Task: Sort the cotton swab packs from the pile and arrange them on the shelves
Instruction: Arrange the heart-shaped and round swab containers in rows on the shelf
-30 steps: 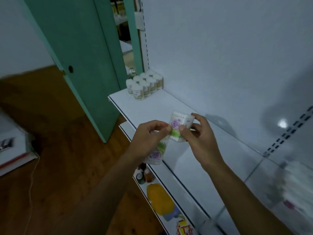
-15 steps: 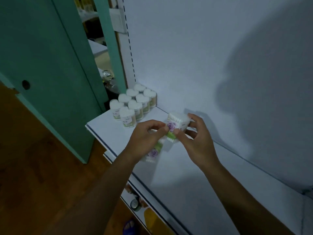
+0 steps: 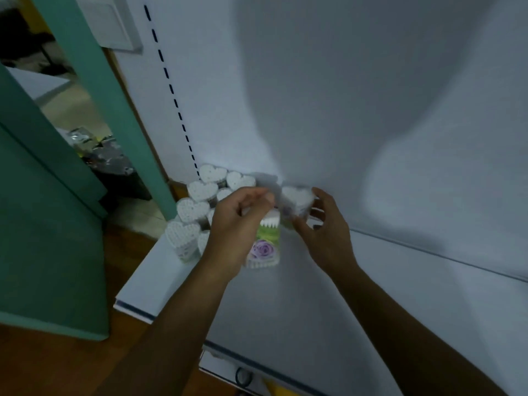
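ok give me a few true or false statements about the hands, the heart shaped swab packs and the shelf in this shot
1. The right hand holds a white heart-topped cotton swab pack near the white back panel. True.
2. The left hand is empty. False: it grips a rose-printed swab pack.
3. A cluster of heart-shaped swab packs stands at the left end of the white shelf. True.
4. The shelved packs lie on their sides. False: they stand upright, heart tops facing up.
5. A red door stands left of the shelf. False: the door is teal green.
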